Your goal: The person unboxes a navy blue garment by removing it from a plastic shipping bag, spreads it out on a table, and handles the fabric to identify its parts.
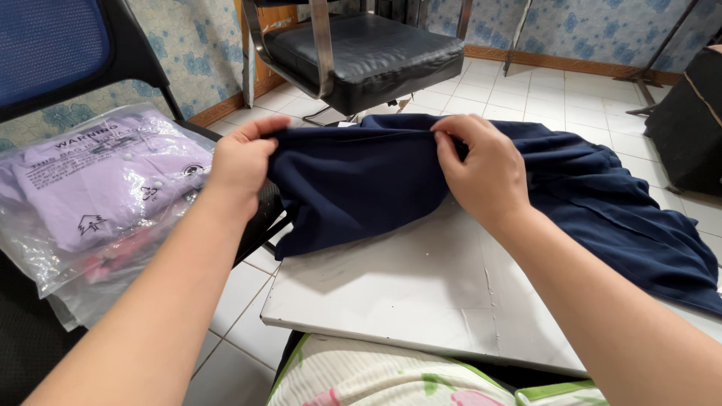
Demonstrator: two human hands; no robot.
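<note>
Navy garment (361, 180), soft, draped over flat white board (391, 293); left hand (241, 162), right hand (481, 169) each pinching edge.

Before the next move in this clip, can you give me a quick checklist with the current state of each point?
1. Left hand grips the navy garment edge: ok.
2. Right hand pinches the same edge: ok.
3. Garment fully on the white board: not ok, it hangs off the right side.
4. Bare board under the hands: ok.
5. Bagged lilac shirt lies apart from the garment: ok.
6. Garment right side out: cannot tell.
</note>
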